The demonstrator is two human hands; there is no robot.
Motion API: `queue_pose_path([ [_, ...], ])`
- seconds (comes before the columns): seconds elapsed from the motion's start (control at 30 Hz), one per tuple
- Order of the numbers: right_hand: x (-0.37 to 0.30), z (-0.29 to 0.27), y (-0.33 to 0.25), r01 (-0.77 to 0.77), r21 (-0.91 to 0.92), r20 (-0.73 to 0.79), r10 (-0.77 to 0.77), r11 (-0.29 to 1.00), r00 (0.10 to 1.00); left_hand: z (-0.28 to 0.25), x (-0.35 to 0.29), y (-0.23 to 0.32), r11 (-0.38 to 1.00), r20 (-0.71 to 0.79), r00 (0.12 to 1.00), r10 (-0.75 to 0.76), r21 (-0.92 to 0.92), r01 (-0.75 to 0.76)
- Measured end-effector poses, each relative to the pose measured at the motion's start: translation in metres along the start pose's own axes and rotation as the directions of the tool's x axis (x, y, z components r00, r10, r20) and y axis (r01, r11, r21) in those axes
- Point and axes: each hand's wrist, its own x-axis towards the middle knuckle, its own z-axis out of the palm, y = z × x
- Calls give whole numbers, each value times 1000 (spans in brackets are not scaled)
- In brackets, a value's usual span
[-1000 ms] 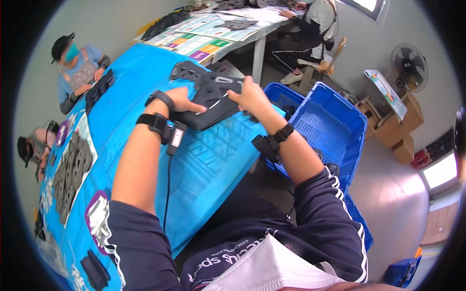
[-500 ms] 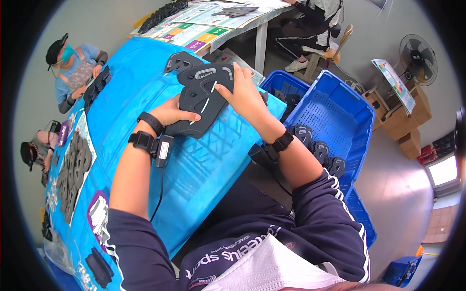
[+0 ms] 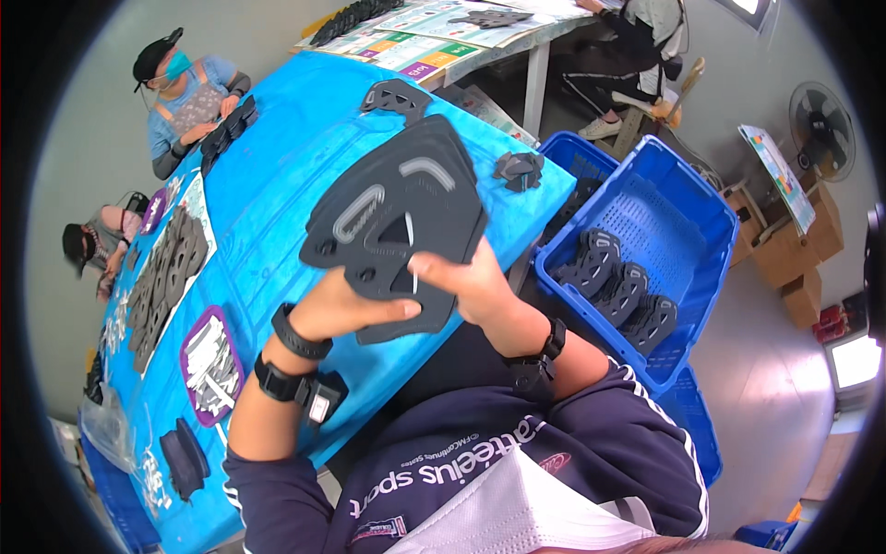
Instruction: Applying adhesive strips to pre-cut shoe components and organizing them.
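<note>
Both hands grip a dark grey moulded pad (image 3: 425, 198) with triangular cut-outs and raised pale-edged slots, held up over the table's near edge. My left hand (image 3: 346, 309) closes on its lower left side, thumb lying across the front. At the lower right edge, my right hand (image 3: 471, 282) pinches it, the thumb by a cut-out where a thin white strip (image 3: 412, 272) shows. The fingers behind the pad are hidden. Beyond it lies another dark pad (image 3: 397, 97). A small dark bundle (image 3: 519, 171) sits near the table's right corner.
A purple tray (image 3: 211, 365) of white strips lies left, near a pile of grey pads (image 3: 171, 277). On the right, a blue crate (image 3: 683, 249) holds stacks of dark pads (image 3: 632, 295). Two people (image 3: 198, 102) work along the table's far left side; another sits beyond.
The pad has come nearer to me and turned, now looking larger. My right hand has moved from its upper edge down to the lower right. The whole view has shifted slightly.
</note>
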Motion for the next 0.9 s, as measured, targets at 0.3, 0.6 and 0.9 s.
queue_pose_path([
  [0.3, -35, -12, 14, 36, -12, 109, -35, 999, 993, 49, -39, 5, 986, 18, 999, -34, 162, 30],
  [0.6, -78, -47, -92, 12, -153, -402, -73, 988, 913, 60, -42, 0, 873, -208, 887, 411, 371, -317],
  [0.9, -62, -322, -185, 355, -493, -619, -607, 794, 498, 35, -109, -55, 926, -482, 875, -39, 312, 213],
])
